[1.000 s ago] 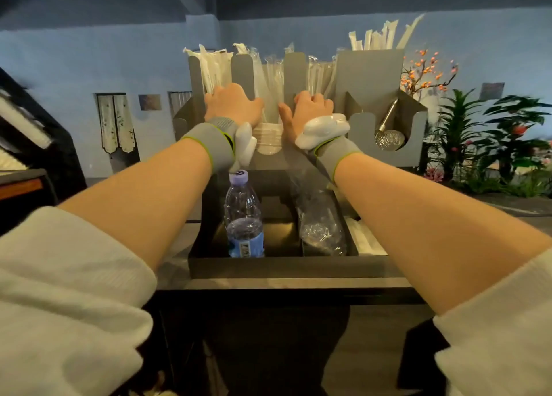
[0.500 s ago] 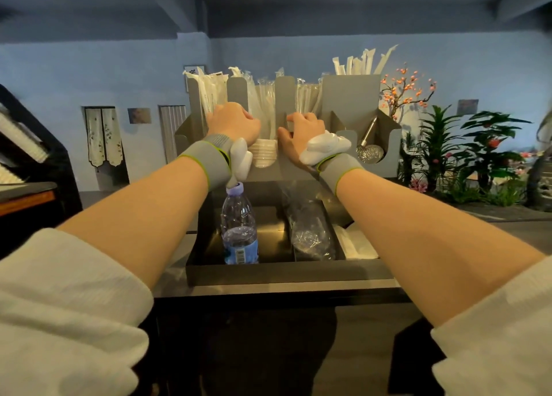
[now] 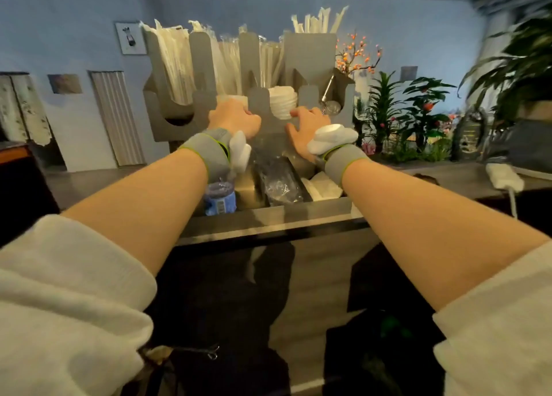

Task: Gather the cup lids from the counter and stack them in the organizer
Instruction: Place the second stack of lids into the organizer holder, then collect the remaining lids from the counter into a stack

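Observation:
The grey metal organizer (image 3: 310,58) stands on the counter ahead of me. A stack of white cup lids (image 3: 282,104) sits in one of its low front slots. A second pale stack (image 3: 232,98) shows in the slot to the left. My left hand (image 3: 234,119) is right in front of that left stack with its back to me; its fingers curl away out of sight. My right hand (image 3: 307,125) rests on the organizer's front just below the white stack, fingers spread and holding nothing.
A tray (image 3: 316,207) in front of the organizer holds a water bottle (image 3: 219,200), a clear plastic bag (image 3: 277,180) and white napkins (image 3: 324,186). Wrapped straws (image 3: 176,64) fill the tall slots; a metal strainer (image 3: 331,104) sits at the right. Plants (image 3: 418,112) and a white charger (image 3: 504,176) lie right.
Both hands have come down from the organizer's tall dividers to its low front slots. The white lid stack now shows above my right hand. My view has swung to the right.

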`<state>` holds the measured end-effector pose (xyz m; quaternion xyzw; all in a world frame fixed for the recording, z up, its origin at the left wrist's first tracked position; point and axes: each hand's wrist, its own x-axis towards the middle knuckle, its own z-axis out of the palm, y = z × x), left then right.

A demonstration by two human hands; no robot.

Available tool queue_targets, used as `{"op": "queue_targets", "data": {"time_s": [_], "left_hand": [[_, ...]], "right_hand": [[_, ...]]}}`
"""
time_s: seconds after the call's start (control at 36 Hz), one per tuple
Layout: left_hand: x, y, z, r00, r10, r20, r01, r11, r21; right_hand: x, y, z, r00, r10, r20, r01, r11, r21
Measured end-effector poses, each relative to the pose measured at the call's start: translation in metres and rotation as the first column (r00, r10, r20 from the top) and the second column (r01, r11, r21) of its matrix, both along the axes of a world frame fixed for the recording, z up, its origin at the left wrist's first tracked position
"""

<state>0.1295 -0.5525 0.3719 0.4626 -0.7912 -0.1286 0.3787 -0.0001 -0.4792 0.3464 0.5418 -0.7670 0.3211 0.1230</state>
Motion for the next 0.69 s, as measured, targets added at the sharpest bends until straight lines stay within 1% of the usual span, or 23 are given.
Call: {"op": "queue_targets", "data": {"time_s": [0.06, 0.17, 0.22, 0.25, 0.28, 0.31, 0.39, 0.42, 0.44, 0.53, 0.56, 0.61, 0.64, 0.69], "left_hand": [[-0.001, 0.005, -0.010, 0.999, -0.013, -0.029, 0.015, 0.997, 0.071], [-0.009, 0.020, -0.042, 0.998, -0.059, -0.020, 0.062, 0.975, 0.213], [-0.019, 0.032, -0.066, 0.995, -0.096, -0.004, 0.093, 0.958, 0.273], [-0.019, 0.033, -0.070, 0.995, -0.094, -0.023, 0.097, 0.950, 0.297], [-0.028, 0.041, -0.086, 0.991, -0.125, -0.041, 0.132, 0.930, 0.344], [-0.026, 0.044, -0.090, 0.988, -0.127, -0.083, 0.149, 0.912, 0.382], [-0.056, 0.067, -0.136, 0.963, -0.227, -0.148, 0.271, 0.804, 0.529], [-0.056, 0.073, -0.142, 0.960, -0.216, -0.180, 0.280, 0.785, 0.553], [-0.066, 0.086, -0.162, 0.954, -0.220, -0.203, 0.299, 0.737, 0.606], [-0.084, 0.121, -0.205, 0.951, -0.215, -0.222, 0.308, 0.592, 0.744], [-0.095, 0.139, -0.224, 0.949, -0.242, -0.204, 0.307, 0.542, 0.782], [-0.097, 0.153, -0.242, 0.942, -0.272, -0.195, 0.309, 0.488, 0.816], [-0.105, 0.169, -0.253, 0.934, -0.304, -0.186, 0.312, 0.447, 0.839], [-0.111, 0.184, -0.267, 0.927, -0.330, -0.178, 0.302, 0.375, 0.876]], "right_hand": [[0.000, 0.007, -0.011, 1.000, -0.021, 0.013, 0.021, 0.999, 0.030], [-0.007, 0.036, -0.046, 0.995, -0.077, 0.068, 0.069, 0.991, 0.112], [-0.015, 0.059, -0.070, 0.985, -0.142, 0.094, 0.124, 0.977, 0.173], [-0.016, 0.061, -0.073, 0.986, -0.140, 0.088, 0.121, 0.974, 0.192], [-0.021, 0.076, -0.088, 0.979, -0.167, 0.118, 0.137, 0.964, 0.226], [-0.021, 0.079, -0.091, 0.978, -0.160, 0.132, 0.125, 0.963, 0.239], [-0.039, 0.115, -0.139, 0.930, -0.214, 0.299, 0.113, 0.940, 0.323], [-0.037, 0.116, -0.147, 0.918, -0.214, 0.334, 0.101, 0.941, 0.324], [-0.040, 0.131, -0.168, 0.887, -0.268, 0.376, 0.136, 0.930, 0.343], [-0.045, 0.163, -0.218, 0.817, -0.411, 0.405, 0.248, 0.883, 0.398], [-0.049, 0.183, -0.239, 0.772, -0.466, 0.432, 0.279, 0.860, 0.428], [-0.050, 0.197, -0.263, 0.743, -0.488, 0.458, 0.283, 0.849, 0.446], [-0.054, 0.217, -0.277, 0.714, -0.524, 0.464, 0.305, 0.830, 0.467], [-0.056, 0.238, -0.297, 0.683, -0.541, 0.491, 0.300, 0.821, 0.486]]}}
